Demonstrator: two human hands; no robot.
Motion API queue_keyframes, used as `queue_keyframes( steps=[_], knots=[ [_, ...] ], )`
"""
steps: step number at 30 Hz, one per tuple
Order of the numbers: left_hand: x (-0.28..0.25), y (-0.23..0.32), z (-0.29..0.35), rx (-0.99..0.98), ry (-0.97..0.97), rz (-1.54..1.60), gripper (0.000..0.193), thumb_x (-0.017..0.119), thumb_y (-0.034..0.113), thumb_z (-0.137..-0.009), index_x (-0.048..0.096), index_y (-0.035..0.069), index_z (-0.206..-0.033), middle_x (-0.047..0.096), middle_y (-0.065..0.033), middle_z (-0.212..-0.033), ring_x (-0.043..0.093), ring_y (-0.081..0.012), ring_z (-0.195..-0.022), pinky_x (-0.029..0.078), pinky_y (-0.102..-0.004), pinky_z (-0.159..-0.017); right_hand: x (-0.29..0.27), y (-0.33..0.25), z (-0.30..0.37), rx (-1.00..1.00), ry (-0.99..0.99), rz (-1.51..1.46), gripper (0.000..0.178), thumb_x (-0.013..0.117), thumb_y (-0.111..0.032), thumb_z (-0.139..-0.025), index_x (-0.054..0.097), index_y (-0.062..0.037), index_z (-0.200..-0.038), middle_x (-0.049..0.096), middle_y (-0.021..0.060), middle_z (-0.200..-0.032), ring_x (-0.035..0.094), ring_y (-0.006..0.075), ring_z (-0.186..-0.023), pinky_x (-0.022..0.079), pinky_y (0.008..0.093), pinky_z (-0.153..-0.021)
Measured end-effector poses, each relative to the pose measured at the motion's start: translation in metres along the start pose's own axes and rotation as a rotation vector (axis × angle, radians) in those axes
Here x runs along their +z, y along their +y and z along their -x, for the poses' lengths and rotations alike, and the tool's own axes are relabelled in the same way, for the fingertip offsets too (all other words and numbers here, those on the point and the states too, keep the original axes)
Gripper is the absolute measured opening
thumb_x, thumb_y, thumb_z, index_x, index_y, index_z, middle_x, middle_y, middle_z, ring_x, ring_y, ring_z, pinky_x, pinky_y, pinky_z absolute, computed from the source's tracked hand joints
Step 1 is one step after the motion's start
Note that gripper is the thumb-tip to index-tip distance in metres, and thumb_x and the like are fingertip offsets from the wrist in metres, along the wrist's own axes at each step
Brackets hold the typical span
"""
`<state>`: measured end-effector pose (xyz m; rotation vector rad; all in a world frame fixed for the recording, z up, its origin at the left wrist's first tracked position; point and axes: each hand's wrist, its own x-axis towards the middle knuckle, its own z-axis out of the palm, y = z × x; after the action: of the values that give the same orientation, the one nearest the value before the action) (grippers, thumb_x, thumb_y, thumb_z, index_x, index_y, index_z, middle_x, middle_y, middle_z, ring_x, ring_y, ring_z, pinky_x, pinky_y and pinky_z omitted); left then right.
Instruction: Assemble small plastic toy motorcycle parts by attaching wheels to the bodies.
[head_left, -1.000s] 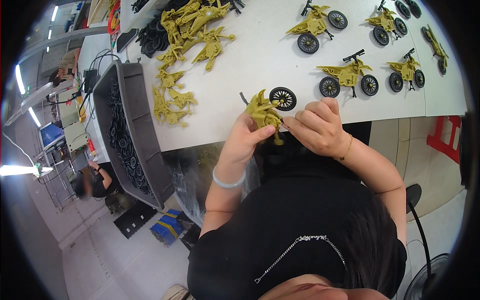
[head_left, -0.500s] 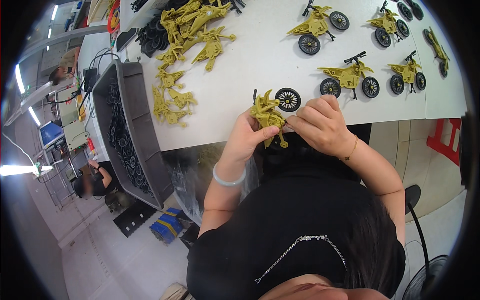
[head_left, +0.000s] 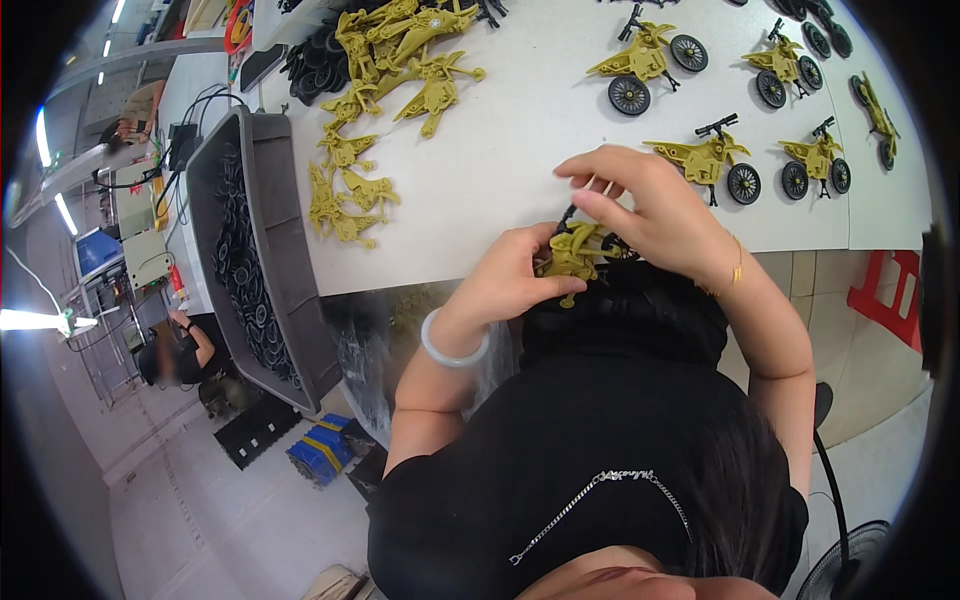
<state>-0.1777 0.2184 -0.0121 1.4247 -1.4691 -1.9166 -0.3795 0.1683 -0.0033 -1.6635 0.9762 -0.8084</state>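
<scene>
A yellow toy motorcycle body (head_left: 573,252) with a black handlebar (head_left: 567,216) is held near the table's front edge. My left hand (head_left: 510,275) closes round it, thumb along the near side. Over its right side arches my right hand (head_left: 655,205), fingers bent and apart from the thumb, whose tip is close to the handlebar. Part of a black wheel (head_left: 617,246) shows beneath my right palm; the rest is hidden.
Several toy motorcycles (head_left: 640,62) with black wheels are spread over the right of the white table (head_left: 500,150). Loose yellow bodies (head_left: 428,92) lie at the back left, beside a pile of black parts (head_left: 318,68). A grey bin (head_left: 285,215) of black wheels stands left.
My right hand has risen from the body's lower right side to above it, its fingers loosening. My left hand has shifted right and turned the body, bringing the handlebar up.
</scene>
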Motion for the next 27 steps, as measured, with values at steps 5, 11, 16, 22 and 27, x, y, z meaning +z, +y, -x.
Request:
queue_keyframes(
  steps=[5, 11, 16, 22, 27],
  knots=[
    [-0.003, 0.016, -0.001, 0.025, -0.05, -0.149, 0.034, 0.078, 0.017, -0.069, 0.059, -0.004, -0.088, 0.061, -0.0122, -0.072, 0.056, -0.0186, -0.064, 0.045, -0.0294, -0.062, -0.011, 0.002, -0.009, 0.153, -0.355, -0.049, 0.012, 0.065, -0.008, -0.081, 0.068, 0.0034, -0.087, 0.064, 0.0066, -0.066, 0.054, 0.0089, -0.058, 0.045, 0.0241, -0.056],
    [-0.008, 0.019, -0.001, 0.189, -0.001, -0.327, 0.048, 0.079, 0.015, -0.067, 0.05, 0.002, -0.104, 0.063, -0.0111, -0.073, 0.061, -0.0201, -0.07, 0.046, -0.0294, -0.066, -0.011, 0.003, -0.006, 0.237, -0.309, -0.105, 0.008, 0.066, -0.003, -0.08, 0.067, 0.001, -0.087, 0.061, 0.0065, -0.064, 0.05, 0.0069, -0.056, 0.042, 0.0221, -0.054],
    [-0.021, 0.025, -0.006, 0.072, -0.039, -0.226, 0.06, 0.082, 0.012, -0.065, 0.045, 0.004, -0.111, 0.063, -0.0101, -0.082, 0.062, -0.0212, -0.08, 0.048, -0.0311, -0.074, -0.005, 0.008, -0.005, 0.097, -0.183, 0.04, 0.008, 0.066, -0.002, -0.078, 0.065, 0.0012, -0.085, 0.06, 0.0088, -0.066, 0.051, 0.0127, -0.057, 0.044, 0.0256, -0.056],
    [-0.031, 0.029, -0.006, 0.132, 0.007, -0.354, 0.058, 0.083, 0.009, -0.063, 0.043, 0.006, -0.106, 0.061, -0.0095, -0.087, 0.061, -0.0192, -0.086, 0.048, -0.0303, -0.078, 0.005, 0.01, -0.006, 0.077, -0.129, 0.096, 0.006, 0.064, -0.004, -0.077, 0.063, 0.0001, -0.081, 0.063, 0.0149, -0.078, 0.063, 0.0305, -0.073, 0.049, 0.0369, -0.066],
    [-0.029, 0.033, 0.001, 0.118, 0.036, -0.31, 0.06, 0.083, 0.005, -0.061, 0.041, 0.008, -0.104, 0.061, -0.008, -0.085, 0.06, -0.0177, -0.082, 0.048, -0.0283, -0.076, 0.001, 0.008, -0.01, 0.072, -0.209, 0.078, 0.008, 0.063, -0.005, -0.077, 0.064, 0.0005, -0.083, 0.065, 0.0159, -0.075, 0.064, 0.0304, -0.072, 0.05, 0.036, -0.068]
  ],
)
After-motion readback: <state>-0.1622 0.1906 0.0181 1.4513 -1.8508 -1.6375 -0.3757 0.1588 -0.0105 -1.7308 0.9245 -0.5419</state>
